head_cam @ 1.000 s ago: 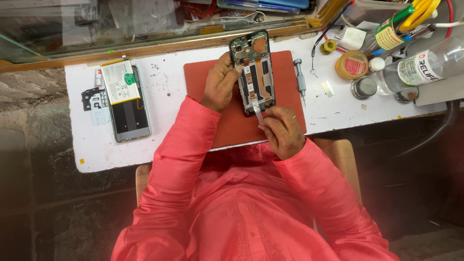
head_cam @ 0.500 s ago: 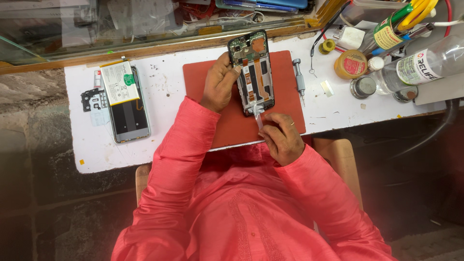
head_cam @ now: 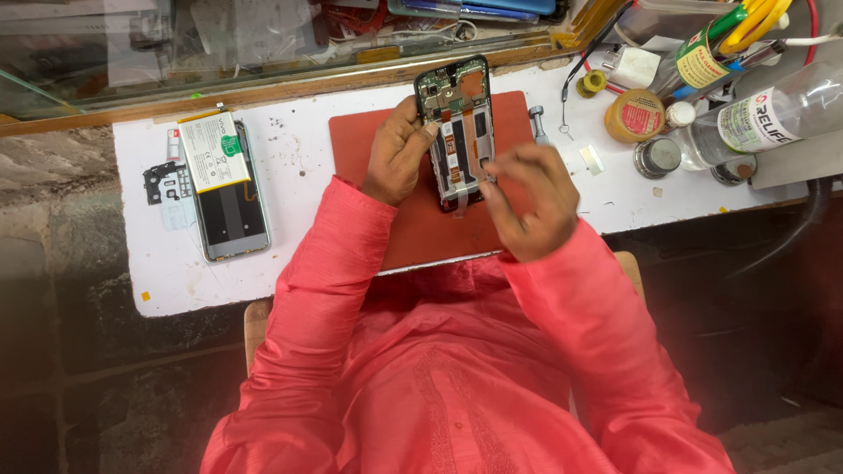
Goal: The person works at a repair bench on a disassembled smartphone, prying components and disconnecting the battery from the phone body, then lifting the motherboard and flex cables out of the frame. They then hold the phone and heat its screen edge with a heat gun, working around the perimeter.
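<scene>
Two hands at an opened phone [head_cam: 463, 132] on a red mat [head_cam: 421, 219]. Left hand [head_cam: 397, 154] clamped on the phone's left edge, steadying it. Right hand [head_cam: 527, 197], a second ago low at the bottom edge, now lifted beside the right edge, fingers loosely curled, apparently empty. Left of that, on the white table [head_cam: 299, 167], a second phone [head_cam: 230, 211] under a battery [head_cam: 213, 151]; right, bottles [head_cam: 764, 114], against a glass counter

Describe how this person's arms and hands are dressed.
Both arms wear long, loose sleeves of a bright coral-red shirt with a faint woven texture; the left sleeve and right sleeve both end at the wrist. The left hand and right hand are bare: no gloves, and no rings or watch can be seen.
</scene>
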### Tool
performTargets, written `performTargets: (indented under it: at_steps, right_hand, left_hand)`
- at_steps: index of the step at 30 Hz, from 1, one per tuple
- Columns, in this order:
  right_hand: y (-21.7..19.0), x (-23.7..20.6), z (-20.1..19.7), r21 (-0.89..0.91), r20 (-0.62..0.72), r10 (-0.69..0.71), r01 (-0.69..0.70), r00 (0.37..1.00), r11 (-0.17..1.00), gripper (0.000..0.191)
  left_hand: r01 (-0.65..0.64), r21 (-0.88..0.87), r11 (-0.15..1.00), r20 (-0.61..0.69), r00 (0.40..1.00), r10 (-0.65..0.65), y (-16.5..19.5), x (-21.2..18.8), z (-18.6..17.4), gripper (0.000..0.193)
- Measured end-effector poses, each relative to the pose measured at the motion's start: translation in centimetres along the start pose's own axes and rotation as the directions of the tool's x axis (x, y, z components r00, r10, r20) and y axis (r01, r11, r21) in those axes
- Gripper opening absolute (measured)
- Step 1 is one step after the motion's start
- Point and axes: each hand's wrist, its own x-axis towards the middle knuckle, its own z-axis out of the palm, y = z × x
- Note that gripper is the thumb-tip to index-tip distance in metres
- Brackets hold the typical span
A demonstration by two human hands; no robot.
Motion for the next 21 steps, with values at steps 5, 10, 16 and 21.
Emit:
performTargets:
  at_steps: [5, 10, 16, 21]
  right_hand:
    - [1.1, 4.5, 3.3, 0.016, 0.01, 0.046, -0.047, 0.999, 0.999, 0.022]
    - [2.4, 6.0, 4.4, -0.048, 0.038, -0.042, 0.044, 0.998, 0.998, 0.026]
    - [2.7, 5.8, 4.0, -0.066, 0.081, -0.016, 0.021, 0.997, 0.998, 0.024]
    - [2.6, 5.7, 3.9, -0.051, 0.084, -0.03, 0.035, 0.996, 0.998, 0.027]
  left_hand:
    - [0.011, -0.011, 1.0, 0.029, 1.0, -0.011, 0.5, -0.2, -0.1, 0.033]
    - [0.013, -0.056, 0.998, 0.021, 1.0, -0.012, 0.3, -0.2, 0.0, 0.03]
    - [0.037, 0.003, 0.999, 0.003, 0.999, -0.037, 0.1, -0.3, -0.2, 0.029]
    - [0.022, 0.021, 1.0, 0.014, 1.0, -0.023, 0.4, -0.3, 0.0, 0.03]
